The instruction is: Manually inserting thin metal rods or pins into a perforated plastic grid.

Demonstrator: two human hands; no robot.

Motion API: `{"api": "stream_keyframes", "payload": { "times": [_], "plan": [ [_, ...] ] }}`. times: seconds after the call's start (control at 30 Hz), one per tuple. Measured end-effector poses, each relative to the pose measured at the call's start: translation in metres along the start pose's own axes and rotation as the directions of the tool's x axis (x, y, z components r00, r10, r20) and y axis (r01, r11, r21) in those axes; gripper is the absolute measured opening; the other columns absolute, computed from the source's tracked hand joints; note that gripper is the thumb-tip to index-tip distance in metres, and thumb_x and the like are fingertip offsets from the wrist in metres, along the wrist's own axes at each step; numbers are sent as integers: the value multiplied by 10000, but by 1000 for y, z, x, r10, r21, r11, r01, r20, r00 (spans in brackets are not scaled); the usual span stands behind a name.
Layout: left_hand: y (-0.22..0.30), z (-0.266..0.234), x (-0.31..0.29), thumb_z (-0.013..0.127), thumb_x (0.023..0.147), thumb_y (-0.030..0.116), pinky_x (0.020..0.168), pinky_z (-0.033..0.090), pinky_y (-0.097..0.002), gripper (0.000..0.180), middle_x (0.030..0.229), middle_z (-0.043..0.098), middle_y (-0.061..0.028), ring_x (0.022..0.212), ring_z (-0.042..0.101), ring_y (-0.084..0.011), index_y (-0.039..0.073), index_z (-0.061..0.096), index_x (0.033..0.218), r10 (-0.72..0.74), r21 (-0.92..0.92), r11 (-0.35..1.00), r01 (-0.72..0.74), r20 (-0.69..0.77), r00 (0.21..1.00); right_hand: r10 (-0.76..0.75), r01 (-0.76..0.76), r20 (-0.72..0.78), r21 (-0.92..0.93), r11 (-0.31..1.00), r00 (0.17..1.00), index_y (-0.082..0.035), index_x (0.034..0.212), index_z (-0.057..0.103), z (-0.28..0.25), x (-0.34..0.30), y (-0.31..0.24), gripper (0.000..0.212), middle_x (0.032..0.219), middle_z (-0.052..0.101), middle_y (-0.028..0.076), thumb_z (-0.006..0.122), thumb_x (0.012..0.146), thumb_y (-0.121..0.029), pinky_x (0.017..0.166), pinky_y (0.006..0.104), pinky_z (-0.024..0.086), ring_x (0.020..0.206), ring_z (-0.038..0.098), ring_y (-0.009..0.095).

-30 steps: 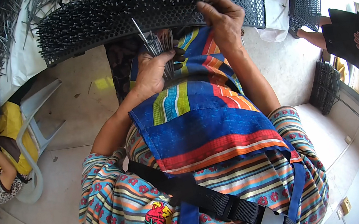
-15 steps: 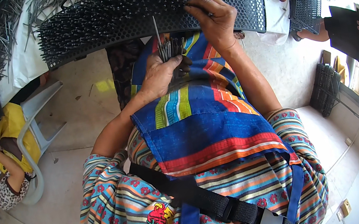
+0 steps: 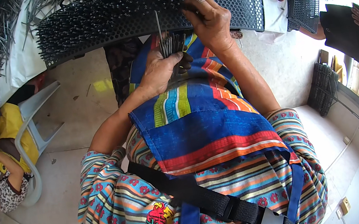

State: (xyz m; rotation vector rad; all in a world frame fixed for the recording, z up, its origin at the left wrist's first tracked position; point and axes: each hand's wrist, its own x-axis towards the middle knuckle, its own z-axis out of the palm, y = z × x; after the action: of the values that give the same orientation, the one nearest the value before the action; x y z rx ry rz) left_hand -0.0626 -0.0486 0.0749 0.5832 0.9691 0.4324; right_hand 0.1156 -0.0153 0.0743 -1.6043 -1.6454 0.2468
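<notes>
The left hand (image 3: 159, 71) is closed around a bundle of thin grey rods (image 3: 171, 46) above the striped blue apron (image 3: 193, 138), their ends uneven and one long rod (image 3: 158, 26) jutting well past the rest. The right hand (image 3: 209, 19) is at the black perforated rack (image 3: 245, 8), thumb and fingers curled close, though whether they pinch a rod cannot be told. Slender dark rods (image 3: 115, 13) with glinting tips crowd the rack, leaving bare round holes along its front and right end.
</notes>
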Motion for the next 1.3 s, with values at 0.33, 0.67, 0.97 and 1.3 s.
{"api": "stream_keyframes", "payload": {
  "times": [0.33,0.67,0.97,1.3],
  "plan": [
    [0,5,4,544,894,8,619,535,-267,140,823,675,-105,691,652,-150,-23,600,1019,-17,88,996,5,125,992,294,-478,382,612,630,876,-6,869,698,-10,16,-30,116,725,645,11,723,764,-51,533,216,441,559,542,85],
    [-3,5,3,597,862,31,642,532,-267,154,797,683,-107,693,659,-159,-13,630,1006,-149,29,989,146,98,984,421,-518,309,609,601,853,14,836,645,-11,-16,-24,65,700,652,7,693,803,-15,574,206,475,642,577,42],
    [-12,8,5,578,853,-6,568,515,-262,99,751,663,-88,606,626,-129,-25,591,949,-70,234,972,39,128,989,207,-404,393,527,747,896,34,849,669,-27,-6,-40,111,693,647,27,727,777,-29,639,230,492,668,600,81],
    [0,12,2,622,868,68,482,424,-218,79,670,609,-34,517,541,-81,7,589,906,-60,252,967,30,113,992,343,-506,374,689,519,862,7,945,666,-15,-12,-25,80,705,600,-20,627,877,-7,478,172,365,541,479,28]
  ]
}}
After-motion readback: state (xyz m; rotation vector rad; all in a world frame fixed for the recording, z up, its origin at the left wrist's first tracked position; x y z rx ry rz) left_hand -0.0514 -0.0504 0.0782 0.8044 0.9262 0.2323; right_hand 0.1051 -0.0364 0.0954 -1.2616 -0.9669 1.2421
